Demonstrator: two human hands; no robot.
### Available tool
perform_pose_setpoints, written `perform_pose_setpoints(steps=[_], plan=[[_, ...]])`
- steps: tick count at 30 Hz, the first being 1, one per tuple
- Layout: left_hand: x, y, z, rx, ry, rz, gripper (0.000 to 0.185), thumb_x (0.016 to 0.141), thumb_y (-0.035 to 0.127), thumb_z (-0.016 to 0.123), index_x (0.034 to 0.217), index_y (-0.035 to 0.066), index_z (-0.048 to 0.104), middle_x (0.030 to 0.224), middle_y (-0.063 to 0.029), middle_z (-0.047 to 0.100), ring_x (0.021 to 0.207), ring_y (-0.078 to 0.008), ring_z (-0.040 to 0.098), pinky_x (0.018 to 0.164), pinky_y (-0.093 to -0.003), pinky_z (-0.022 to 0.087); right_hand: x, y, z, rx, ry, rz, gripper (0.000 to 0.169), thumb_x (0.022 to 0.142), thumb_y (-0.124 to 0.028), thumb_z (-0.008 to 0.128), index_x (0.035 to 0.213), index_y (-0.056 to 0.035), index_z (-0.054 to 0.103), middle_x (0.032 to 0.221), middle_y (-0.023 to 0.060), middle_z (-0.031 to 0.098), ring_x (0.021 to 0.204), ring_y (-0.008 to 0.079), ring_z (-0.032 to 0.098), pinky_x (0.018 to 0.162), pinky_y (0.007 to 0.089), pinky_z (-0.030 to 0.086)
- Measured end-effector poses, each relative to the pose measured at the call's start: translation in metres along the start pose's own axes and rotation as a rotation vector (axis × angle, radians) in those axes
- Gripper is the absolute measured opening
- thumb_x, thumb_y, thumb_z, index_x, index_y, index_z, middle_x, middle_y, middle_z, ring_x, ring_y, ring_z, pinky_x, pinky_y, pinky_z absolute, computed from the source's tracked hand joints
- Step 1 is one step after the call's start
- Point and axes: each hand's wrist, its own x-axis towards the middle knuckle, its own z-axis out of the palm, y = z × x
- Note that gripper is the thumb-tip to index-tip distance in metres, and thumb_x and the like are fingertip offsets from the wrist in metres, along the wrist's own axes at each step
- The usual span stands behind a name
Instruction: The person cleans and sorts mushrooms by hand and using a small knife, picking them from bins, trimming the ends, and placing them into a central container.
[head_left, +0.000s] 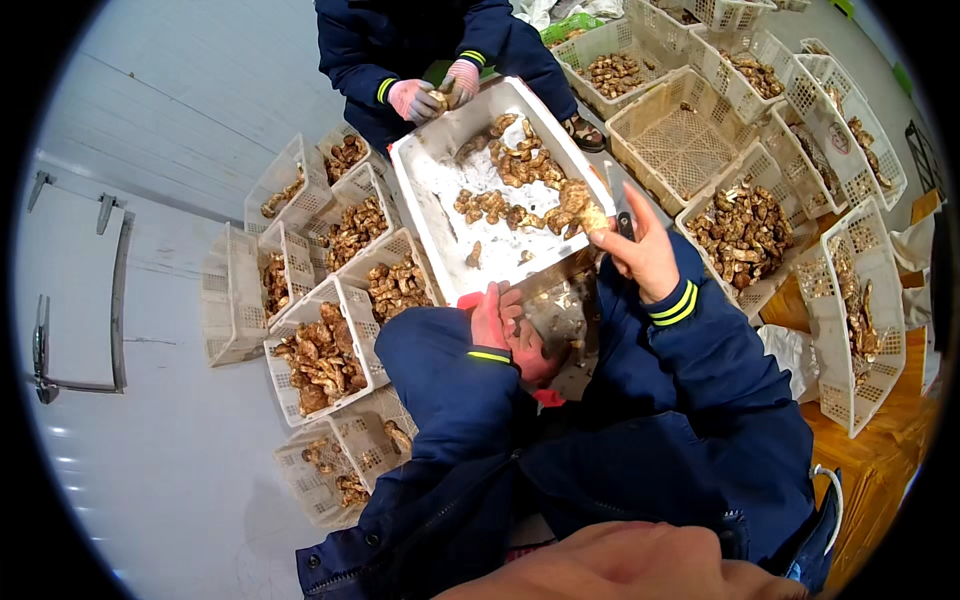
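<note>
My right hand grips a small knife with a black handle, its blade pointing up. The thumb and fingertips of that hand also pinch a large brown mushroom with a pale stem end, probably a matsutake. Below both is a white foam box, where several mushrooms lie in clumps on its white bottom. At the box's near edge, my left hand is turned palm up with its fingers slightly apart and nothing visible in them. A reddish shape beneath that wrist is unclear.
Across the box sits another person, whose gloved hands hold a mushroom. Plastic crates of mushrooms stand on the left and right. One mesh crate holds almost nothing. A white wall with a door runs along the left.
</note>
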Motion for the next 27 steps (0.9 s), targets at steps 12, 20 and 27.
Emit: perform_pose_setpoints(steps=[12, 20, 27], plan=[[-0.028, 0.015, 0.026, 0.24, 0.004, -0.073, 0.06, 0.084, 0.051, 0.052, 0.121, 0.005, 0.042, 0.1, -0.0014, 0.047, 0.101, -0.0149, 0.042, 0.095, -0.0315, 0.033, 0.006, -0.055, -0.114, -0.107, 0.367, -0.228, 0.067, 0.078, -0.007, 0.068, 0.136, -0.0053, 0.034, 0.079, -0.0013, 0.05, 0.045, 0.0028, 0.038, 0.038, 0.0179, 0.029], [-0.081, 0.043, 0.082, -0.049, 0.02, -0.232, 0.056, 0.089, 0.052, 0.039, 0.115, 0.002, 0.045, 0.098, -0.0046, 0.049, 0.096, -0.017, 0.044, 0.094, -0.0384, 0.034, 0.002, -0.05, -0.125, -0.103, 0.402, -0.243, 0.066, 0.078, -0.008, 0.069, 0.135, -0.0044, 0.036, 0.076, -0.0023, 0.049, 0.045, 0.0027, 0.038, 0.038, 0.0181, 0.029], [-0.069, 0.028, 0.056, 0.249, -0.037, -0.062, 0.059, 0.088, 0.052, 0.04, 0.115, 0.001, 0.044, 0.105, -0.0063, 0.047, 0.104, -0.0176, 0.043, 0.099, -0.0388, 0.03, 0.002, -0.052, -0.119, -0.106, 0.373, -0.232, 0.067, 0.078, -0.011, 0.069, 0.135, -0.0046, 0.034, 0.078, -0.0024, 0.049, 0.044, 0.0028, 0.037, 0.037, 0.0184, 0.027]])
